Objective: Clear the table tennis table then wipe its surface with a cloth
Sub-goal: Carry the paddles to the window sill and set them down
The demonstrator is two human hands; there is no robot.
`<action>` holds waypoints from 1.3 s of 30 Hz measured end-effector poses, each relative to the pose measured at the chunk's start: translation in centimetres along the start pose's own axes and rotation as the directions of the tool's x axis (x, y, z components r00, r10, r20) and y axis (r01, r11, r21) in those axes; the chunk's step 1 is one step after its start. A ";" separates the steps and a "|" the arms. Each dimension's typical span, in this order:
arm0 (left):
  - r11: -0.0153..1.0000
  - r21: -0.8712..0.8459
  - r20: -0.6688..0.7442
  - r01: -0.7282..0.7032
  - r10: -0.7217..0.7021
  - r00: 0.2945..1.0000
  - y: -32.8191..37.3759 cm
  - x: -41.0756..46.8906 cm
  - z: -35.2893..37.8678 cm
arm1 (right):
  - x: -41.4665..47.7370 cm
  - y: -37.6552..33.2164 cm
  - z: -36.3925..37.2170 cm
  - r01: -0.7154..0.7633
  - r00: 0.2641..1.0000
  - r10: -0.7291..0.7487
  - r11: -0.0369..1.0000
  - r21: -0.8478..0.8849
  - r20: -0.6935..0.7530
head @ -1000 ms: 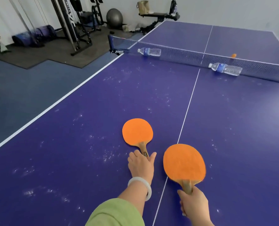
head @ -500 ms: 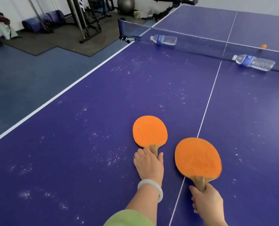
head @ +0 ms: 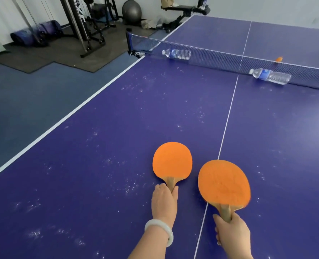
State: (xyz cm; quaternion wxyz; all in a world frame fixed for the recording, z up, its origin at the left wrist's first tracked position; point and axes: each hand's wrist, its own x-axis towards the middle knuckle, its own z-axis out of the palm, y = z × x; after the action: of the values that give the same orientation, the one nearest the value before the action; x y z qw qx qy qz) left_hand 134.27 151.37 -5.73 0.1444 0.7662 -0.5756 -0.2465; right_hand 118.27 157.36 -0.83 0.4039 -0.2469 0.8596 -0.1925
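Two paddles were in hand close to the near edge of the dark blue table tennis table (head: 155, 109). The left hand (head: 164, 202) had its fingers curled over the short handle of the left orange-faced wooden paddle (head: 172, 159), whose blade lay flat on the surface just left of the white centre line. The right hand (head: 231, 234) was wrapped round the handle of the right orange-faced wooden paddle (head: 224, 186), its blade over the centre line; whether that one was lifted clear could not be told. Both looked light and stiff, so the bare wooden handle was the sensible place to hold them, and neither seemed likely to bend or slip. Two clear plastic water bottles lay on their sides: the near bottle (head: 271, 76) just beside the blue net (head: 220, 58), right of the centre line, and the far bottle (head: 177, 54) beyond the net toward the left edge. They would probably roll if nudged and were best gripped round the body. One small orange ball (head: 278, 59) sat beyond the net, very light and apt to roll off. No cloth was in view, and white specks dotted the surface.
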 end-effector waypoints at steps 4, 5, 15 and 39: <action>0.975 -0.221 0.033 0.003 0.005 0.999 -0.4 -1.8 -0.8 | -1.8 0.6 -0.8 -0.021 0.999 0.022 0.998 0.063 -0.025; 0.954 -0.301 0.054 0.005 0.012 0.998 -0.3 -2.2 -1.1 | -2.2 0.9 -1.0 -0.028 0.999 0.030 0.996 0.082 -0.030; 0.883 -0.464 0.224 -0.069 0.193 0.955 3.9 -9.6 -2.7 | -7.8 8.5 -7.3 -0.043 0.984 0.090 0.958 0.283 -0.153; 0.795 -0.397 0.669 -0.458 0.593 0.448 26.2 -65.0 19.6 | -23.5 60.8 -43.3 0.024 0.748 0.502 0.634 0.773 -0.435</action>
State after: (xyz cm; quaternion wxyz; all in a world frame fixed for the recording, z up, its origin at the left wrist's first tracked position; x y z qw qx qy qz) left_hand 88.29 206.80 4.85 0.0156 0.3548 -0.7669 -0.5345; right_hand 80.68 225.55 7.00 0.1874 0.1392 0.8136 -0.5325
